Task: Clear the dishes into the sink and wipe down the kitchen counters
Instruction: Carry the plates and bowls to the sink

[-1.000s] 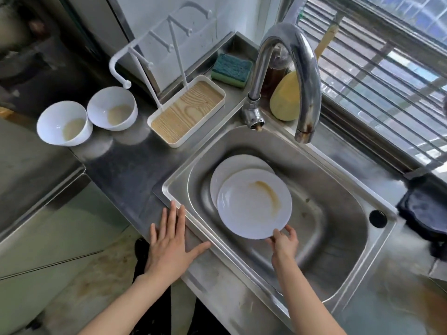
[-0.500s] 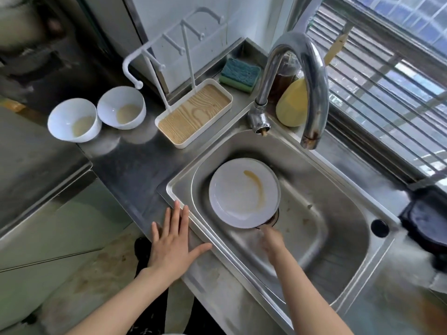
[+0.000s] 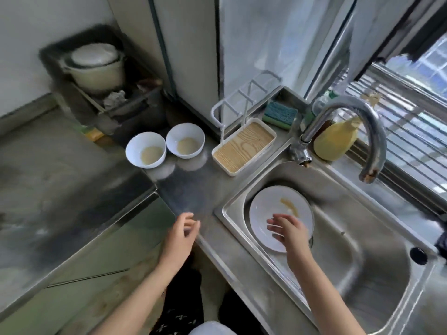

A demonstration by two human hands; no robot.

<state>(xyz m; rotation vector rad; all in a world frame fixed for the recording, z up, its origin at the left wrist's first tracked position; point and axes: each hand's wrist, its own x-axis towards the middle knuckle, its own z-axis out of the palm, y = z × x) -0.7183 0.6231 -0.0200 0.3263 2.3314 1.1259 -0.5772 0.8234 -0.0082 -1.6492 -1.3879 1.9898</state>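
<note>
A white plate (image 3: 271, 209) with a brown smear lies in the steel sink (image 3: 377, 281), stacked on another plate that is mostly hidden. My right hand (image 3: 289, 229) hovers just over the plate's near edge, fingers spread, holding nothing. My left hand (image 3: 182, 232) is lifted above the counter's front edge, fingers loosely curled and empty. Two white bowls, the left bowl (image 3: 146, 149) and the right bowl (image 3: 185, 140), stand on the steel counter (image 3: 193, 184), each with beige residue inside.
A white rack with a wood-grain tray (image 3: 244, 146) stands between the bowls and the sink. A green sponge (image 3: 280, 115) and a yellow bottle (image 3: 335, 141) sit behind the curved tap (image 3: 358, 126). A pot (image 3: 96, 66) rests on a dark shelf at the far left.
My right hand let go of the plate, which now lies flat on the other one. My left hand lifted off the counter and curled. The view swung left.
</note>
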